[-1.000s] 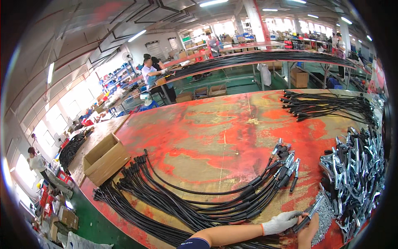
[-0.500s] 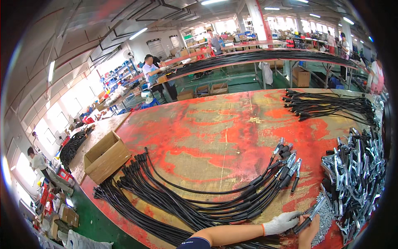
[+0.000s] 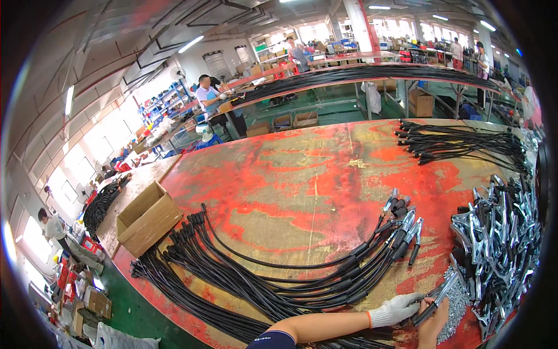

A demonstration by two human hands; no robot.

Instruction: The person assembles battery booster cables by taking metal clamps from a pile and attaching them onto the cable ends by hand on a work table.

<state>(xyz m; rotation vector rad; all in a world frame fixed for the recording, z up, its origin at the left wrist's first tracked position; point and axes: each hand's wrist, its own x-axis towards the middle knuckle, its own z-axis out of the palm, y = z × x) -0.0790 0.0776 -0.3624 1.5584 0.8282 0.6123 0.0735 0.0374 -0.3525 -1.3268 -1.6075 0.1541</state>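
beside small metal pieces (image 3: 457, 308), the right hand (image 3: 433, 327) clamps fingers on a clip (image 3: 446, 288); i cannot tell the left hand's (image 3: 396, 310) grip.

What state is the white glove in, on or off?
On: the white glove is worn on the left hand, its cuff around the wrist.

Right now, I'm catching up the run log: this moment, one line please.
left hand: gloved, at clamp | right hand: bare, gripping clamp | nearby: small metal parts, black cables
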